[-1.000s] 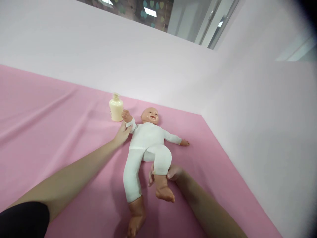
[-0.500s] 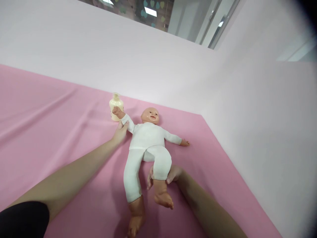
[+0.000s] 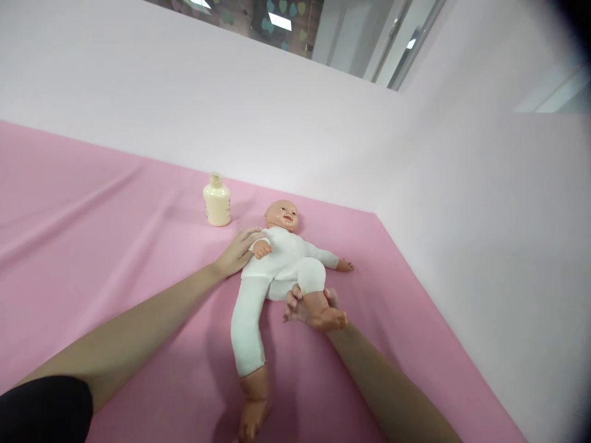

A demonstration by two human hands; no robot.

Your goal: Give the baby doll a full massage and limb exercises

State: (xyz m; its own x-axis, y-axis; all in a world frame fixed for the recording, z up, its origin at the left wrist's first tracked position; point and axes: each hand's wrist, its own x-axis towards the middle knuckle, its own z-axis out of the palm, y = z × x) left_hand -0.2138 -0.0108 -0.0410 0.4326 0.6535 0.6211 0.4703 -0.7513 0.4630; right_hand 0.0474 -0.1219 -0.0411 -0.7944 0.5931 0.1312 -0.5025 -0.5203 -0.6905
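A baby doll (image 3: 284, 255) in a white fabric body lies on its back, head away from me. With my left hand (image 3: 235, 251) I hold its arm on the left, bent so that the small fist lies over its chest. My right hand (image 3: 298, 306) is wrapped round the lower leg on the right, fingers showing at either side of it. That leg is bent and raised, with the knee over the belly. The doll's other leg and other arm lie stretched out. My left palm is hidden behind the doll's arm.
A cream pump bottle (image 3: 217, 203) stands upright to the left of the doll's head. Pink cloth (image 3: 115, 234), creased on the left, covers the surface. White walls (image 3: 277, 117) rise behind it and on the right, with a window (image 3: 286, 24) at the top.
My left hand has folded the doll's arm inward from beside the bottle onto its chest. My right hand has pushed the held leg up and away from me, bending it further.
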